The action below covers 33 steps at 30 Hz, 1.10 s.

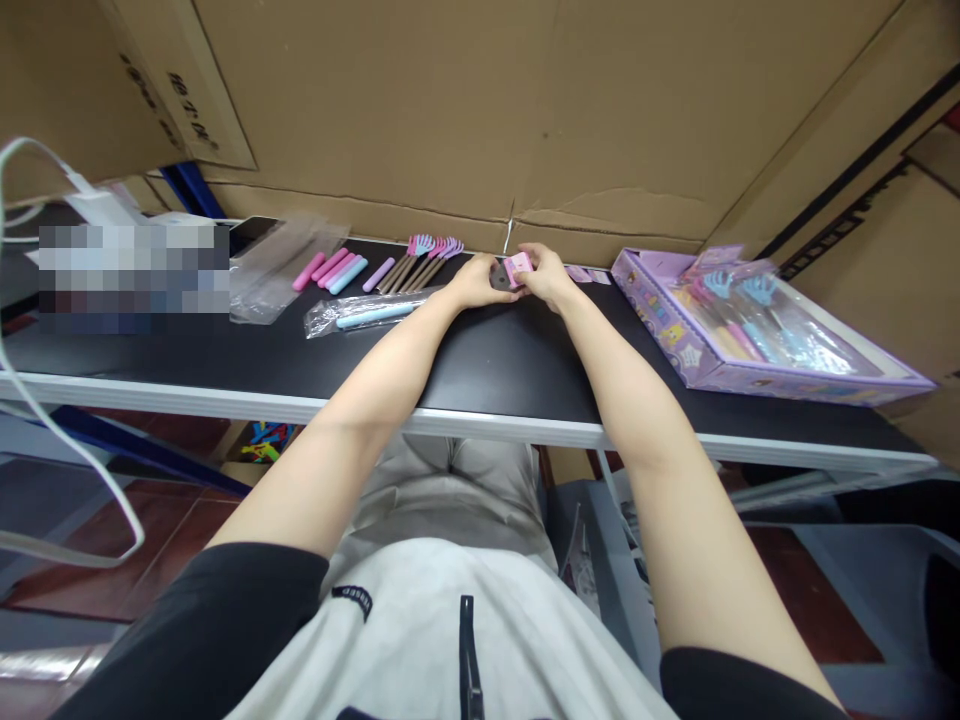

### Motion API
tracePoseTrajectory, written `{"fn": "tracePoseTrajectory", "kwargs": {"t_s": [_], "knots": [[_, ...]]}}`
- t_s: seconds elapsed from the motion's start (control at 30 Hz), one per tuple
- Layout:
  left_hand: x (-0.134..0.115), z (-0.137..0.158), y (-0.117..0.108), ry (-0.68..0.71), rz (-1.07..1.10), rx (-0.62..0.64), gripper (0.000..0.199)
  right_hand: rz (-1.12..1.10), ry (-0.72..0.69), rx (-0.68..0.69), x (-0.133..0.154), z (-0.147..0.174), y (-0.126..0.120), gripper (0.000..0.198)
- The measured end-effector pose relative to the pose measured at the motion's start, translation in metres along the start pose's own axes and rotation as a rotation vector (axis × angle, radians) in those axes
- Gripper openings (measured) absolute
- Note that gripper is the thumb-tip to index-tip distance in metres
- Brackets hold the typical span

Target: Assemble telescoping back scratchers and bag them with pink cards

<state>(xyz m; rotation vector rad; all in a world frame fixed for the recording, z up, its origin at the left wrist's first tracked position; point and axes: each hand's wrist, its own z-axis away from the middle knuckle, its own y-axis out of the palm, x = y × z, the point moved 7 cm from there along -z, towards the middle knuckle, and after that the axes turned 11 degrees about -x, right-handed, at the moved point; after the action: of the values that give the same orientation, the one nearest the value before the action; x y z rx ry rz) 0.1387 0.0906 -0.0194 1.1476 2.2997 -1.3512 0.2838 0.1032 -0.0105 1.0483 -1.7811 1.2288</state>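
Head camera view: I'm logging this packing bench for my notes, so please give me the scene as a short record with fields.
surface: black tabletop with a pale edge
left hand: on a small pink card-like piece, fingers closed on it
right hand: grips the same piece
left of the hands: pink, blue and purple handles; small claw-headed sticks; clear plastic bag holding a blue stick
right of the hands: lilac cardboard display box of wrapped sticks
behind: brown cardboard wall

The scene is evenly and softly lit from above, with faint glare on the black table (480,360) and only weak shadows. Straight lines are bent toward the edges by a wide lens, and a pixelated block (133,268) is seen at left.
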Motion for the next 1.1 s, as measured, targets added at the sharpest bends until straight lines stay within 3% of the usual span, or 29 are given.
{"fn": "tracePoseTrajectory", "kwargs": {"t_s": [0.23, 0.57, 0.77, 1.1], "knots": [[-0.002, 0.000, -0.002, -0.013, 0.012, 0.014, 0.044, 0.024, 0.002, -0.008, 0.005, 0.004, 0.001, 0.068], [0.001, -0.001, -0.001, -0.004, 0.003, 0.015, 0.049, -0.146, 0.146, 0.009, 0.016, 0.025, -0.002, 0.048], [0.001, -0.003, -0.002, 0.006, -0.015, 0.003, 0.050, -0.203, 0.215, -0.028, 0.020, 0.027, -0.004, 0.023], [-0.007, -0.002, -0.003, 0.061, -0.041, -0.008, 0.051, -0.195, 0.322, -0.065, 0.013, 0.028, -0.005, 0.024]]}}
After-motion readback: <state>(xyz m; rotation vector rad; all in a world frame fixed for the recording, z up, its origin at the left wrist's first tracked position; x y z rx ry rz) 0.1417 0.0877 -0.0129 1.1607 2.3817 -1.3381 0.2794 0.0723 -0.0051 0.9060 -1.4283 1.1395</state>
